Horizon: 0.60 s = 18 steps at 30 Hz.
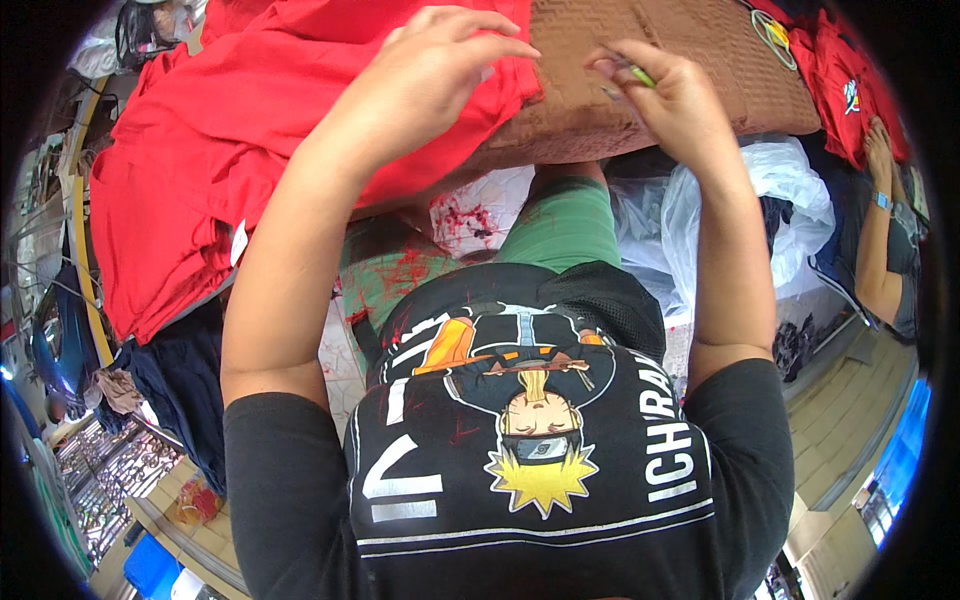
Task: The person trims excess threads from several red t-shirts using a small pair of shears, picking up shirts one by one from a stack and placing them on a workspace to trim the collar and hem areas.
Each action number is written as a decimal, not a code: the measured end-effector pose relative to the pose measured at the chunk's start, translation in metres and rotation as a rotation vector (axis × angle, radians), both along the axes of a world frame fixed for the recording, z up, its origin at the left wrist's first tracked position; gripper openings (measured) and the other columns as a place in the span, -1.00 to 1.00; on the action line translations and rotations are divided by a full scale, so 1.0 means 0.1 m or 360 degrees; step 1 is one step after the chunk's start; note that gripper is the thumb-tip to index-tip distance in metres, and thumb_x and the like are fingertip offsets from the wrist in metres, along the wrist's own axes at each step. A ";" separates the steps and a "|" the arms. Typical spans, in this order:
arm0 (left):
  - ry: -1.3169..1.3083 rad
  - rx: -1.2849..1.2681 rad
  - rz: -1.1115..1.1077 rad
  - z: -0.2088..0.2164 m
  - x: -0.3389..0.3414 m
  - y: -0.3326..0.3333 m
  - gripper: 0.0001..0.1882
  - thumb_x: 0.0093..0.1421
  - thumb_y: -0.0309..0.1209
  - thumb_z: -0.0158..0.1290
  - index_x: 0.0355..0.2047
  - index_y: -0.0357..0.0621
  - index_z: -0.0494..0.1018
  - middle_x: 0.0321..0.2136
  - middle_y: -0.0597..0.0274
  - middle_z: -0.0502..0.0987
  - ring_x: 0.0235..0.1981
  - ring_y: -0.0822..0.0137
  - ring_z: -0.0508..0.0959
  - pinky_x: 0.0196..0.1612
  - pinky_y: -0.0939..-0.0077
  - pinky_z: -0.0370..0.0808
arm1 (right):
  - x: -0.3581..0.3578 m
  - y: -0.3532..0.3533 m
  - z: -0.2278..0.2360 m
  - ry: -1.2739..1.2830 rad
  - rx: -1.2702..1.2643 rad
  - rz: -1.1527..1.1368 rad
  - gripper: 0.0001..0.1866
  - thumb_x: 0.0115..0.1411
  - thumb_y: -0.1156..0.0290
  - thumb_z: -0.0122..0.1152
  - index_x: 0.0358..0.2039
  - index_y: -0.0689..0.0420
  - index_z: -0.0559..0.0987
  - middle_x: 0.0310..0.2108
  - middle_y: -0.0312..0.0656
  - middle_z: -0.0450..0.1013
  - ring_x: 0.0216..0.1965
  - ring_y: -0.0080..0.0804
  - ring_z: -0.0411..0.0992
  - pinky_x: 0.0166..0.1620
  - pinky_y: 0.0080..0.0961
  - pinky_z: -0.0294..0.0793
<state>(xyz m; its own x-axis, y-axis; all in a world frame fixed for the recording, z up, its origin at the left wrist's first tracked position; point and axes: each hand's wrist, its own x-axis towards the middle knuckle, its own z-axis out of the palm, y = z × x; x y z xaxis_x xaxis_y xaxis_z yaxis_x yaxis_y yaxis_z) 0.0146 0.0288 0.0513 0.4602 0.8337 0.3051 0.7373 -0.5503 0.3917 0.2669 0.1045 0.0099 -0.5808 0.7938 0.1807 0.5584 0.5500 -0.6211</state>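
Note:
My left hand (440,65) hovers at the edge of a red garment (230,140), its fingers bent and apart with nothing visible in them. The red cloth spreads over the left side of a brown quilted work surface (640,30) and hangs down its front, with a small white label (239,243) on it. Above the brown cover, my right hand (670,90) closes around a small tool with a bright green part (641,76). Fingers hide most of this tool, so its kind cannot be made out.
Translucent plastic bags (740,200) bulge below the surface at right. A co-worker's hand (879,155) touches another red garment (850,90) at far right. A yellow-green loop of cord (775,40) lies at the back right. Dark cloth (180,380) hangs at left.

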 end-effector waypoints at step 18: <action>0.0174 0.0561 0.0155 -0.22 -0.35 0.05 -0.69 -0.27 -0.59 0.22 -0.50 -0.11 0.35 -0.55 0.28 0.42 -0.37 0.18 0.50 0.02 0.17 0.41 | -0.16 -0.48 0.26 -0.0127 -0.0546 0.0890 -0.83 0.12 0.40 0.25 -0.33 0.24 0.58 -0.52 -0.05 0.51 -0.49 -0.29 0.49 -0.38 -0.43 0.41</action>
<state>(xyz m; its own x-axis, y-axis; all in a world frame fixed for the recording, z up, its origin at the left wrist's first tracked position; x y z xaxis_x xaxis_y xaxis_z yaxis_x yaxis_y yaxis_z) -0.0209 0.0337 0.0293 0.4295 0.7279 0.5345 0.8198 -0.5625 0.1071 0.2509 0.0566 0.0362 -0.9234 0.3733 -0.0896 0.2976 0.5487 -0.7813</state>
